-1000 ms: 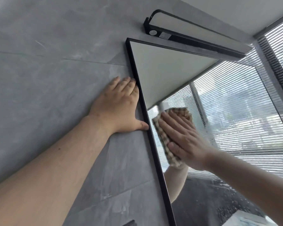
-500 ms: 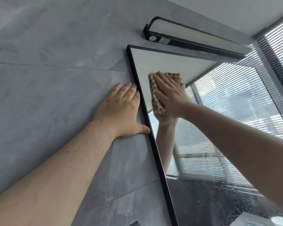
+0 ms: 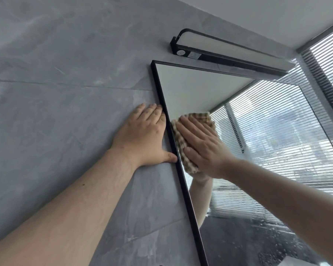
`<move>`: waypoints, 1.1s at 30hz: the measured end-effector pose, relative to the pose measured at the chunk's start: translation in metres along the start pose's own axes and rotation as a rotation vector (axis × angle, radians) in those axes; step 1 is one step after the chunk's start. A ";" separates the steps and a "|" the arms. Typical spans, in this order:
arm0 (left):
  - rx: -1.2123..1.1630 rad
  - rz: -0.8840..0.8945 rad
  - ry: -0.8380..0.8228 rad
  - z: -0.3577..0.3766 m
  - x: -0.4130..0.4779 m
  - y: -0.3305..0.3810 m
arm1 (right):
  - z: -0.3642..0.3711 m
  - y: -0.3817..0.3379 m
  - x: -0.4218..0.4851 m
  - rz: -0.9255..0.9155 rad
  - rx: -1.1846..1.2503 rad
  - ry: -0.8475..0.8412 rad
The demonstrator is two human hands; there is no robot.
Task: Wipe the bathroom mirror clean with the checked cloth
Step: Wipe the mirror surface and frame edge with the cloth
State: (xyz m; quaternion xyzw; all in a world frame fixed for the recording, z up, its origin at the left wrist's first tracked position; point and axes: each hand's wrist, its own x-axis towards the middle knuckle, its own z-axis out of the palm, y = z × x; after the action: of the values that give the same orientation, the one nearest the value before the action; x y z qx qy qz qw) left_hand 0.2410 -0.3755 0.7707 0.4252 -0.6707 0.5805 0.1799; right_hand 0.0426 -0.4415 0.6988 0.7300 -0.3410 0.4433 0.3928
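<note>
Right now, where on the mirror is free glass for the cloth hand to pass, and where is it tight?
Free: the mirror glass above the checked cloth up toward the lamp, and the glass right of the right hand. Tight: at the black frame, where the left hand on the wall lies beside the cloth.

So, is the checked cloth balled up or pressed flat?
Pressed flat: the right hand, fingers straight, presses the checked cloth against the mirror near its left edge.
</note>
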 end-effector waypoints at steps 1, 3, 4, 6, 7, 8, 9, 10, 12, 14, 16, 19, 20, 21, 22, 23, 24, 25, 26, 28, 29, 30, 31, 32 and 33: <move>0.001 0.000 -0.002 0.000 0.000 0.000 | 0.003 -0.004 -0.012 -0.022 -0.002 -0.006; -0.006 -0.002 0.000 0.000 0.000 0.000 | 0.009 -0.009 -0.031 -0.064 -0.010 -0.015; -0.011 -0.003 0.003 0.000 0.000 0.000 | 0.011 -0.011 -0.037 -0.070 -0.011 -0.019; -0.025 -0.002 0.005 0.001 0.000 0.000 | 0.011 -0.012 -0.038 -0.058 0.000 -0.023; -0.031 -0.001 0.004 0.001 0.001 0.000 | 0.010 -0.012 -0.035 -0.047 0.004 -0.023; -0.036 -0.001 0.004 0.002 0.001 -0.001 | 0.009 -0.012 -0.030 -0.034 0.009 -0.017; -0.043 -0.001 0.009 0.003 0.001 -0.001 | 0.008 -0.013 -0.023 -0.016 0.017 -0.004; -0.050 -0.002 0.016 0.003 0.001 -0.001 | 0.007 -0.013 -0.015 0.004 0.025 0.015; -0.062 0.003 0.030 0.003 0.001 -0.002 | 0.003 -0.013 0.007 0.049 0.033 0.046; -0.079 0.005 0.044 0.003 0.002 -0.002 | -0.003 -0.012 0.031 0.094 0.035 0.073; -0.099 0.003 0.056 0.002 0.001 -0.002 | -0.007 -0.008 0.056 0.120 0.029 0.108; -0.104 0.009 0.074 0.002 0.000 -0.002 | -0.016 0.001 0.093 0.162 0.041 0.117; -0.105 0.009 0.081 0.003 0.000 -0.002 | -0.020 0.004 0.105 0.178 0.049 0.114; -0.107 0.010 0.092 0.003 0.000 -0.002 | -0.023 0.006 0.116 0.191 0.057 0.110; -0.109 0.010 0.099 0.004 -0.001 -0.003 | -0.026 0.008 0.125 0.198 0.062 0.103; -0.113 0.013 0.100 0.004 -0.001 -0.003 | -0.029 0.010 0.131 0.198 0.065 0.095; -0.119 0.017 0.097 0.004 -0.001 -0.004 | -0.029 0.010 0.134 0.195 0.065 0.085; -0.126 0.021 0.096 0.004 0.000 -0.005 | -0.030 0.011 0.133 0.192 0.061 0.072; -0.134 0.023 0.093 0.004 0.000 -0.005 | -0.030 0.011 0.130 0.188 0.055 0.058; -0.159 0.026 0.074 0.000 0.003 -0.008 | -0.029 0.012 0.117 0.172 0.043 0.034; -0.172 0.034 0.068 -0.003 0.006 -0.012 | -0.028 0.011 0.107 0.162 0.037 0.018; -0.184 0.040 0.071 -0.006 0.010 -0.016 | -0.026 0.011 0.096 0.150 0.026 0.002; -0.183 0.040 0.090 -0.011 0.017 -0.021 | -0.024 0.009 0.084 0.138 0.014 -0.013; -0.163 0.037 0.112 -0.016 0.023 -0.026 | -0.022 0.006 0.071 0.125 0.004 -0.027; -0.144 0.028 0.116 -0.019 0.030 -0.032 | -0.020 0.003 0.059 0.111 -0.001 -0.041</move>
State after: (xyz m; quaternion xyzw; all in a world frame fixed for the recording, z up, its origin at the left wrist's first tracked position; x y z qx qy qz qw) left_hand 0.2433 -0.3672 0.8178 0.3672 -0.7052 0.5569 0.2403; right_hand 0.0552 -0.4345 0.7597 0.7187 -0.3892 0.4491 0.3610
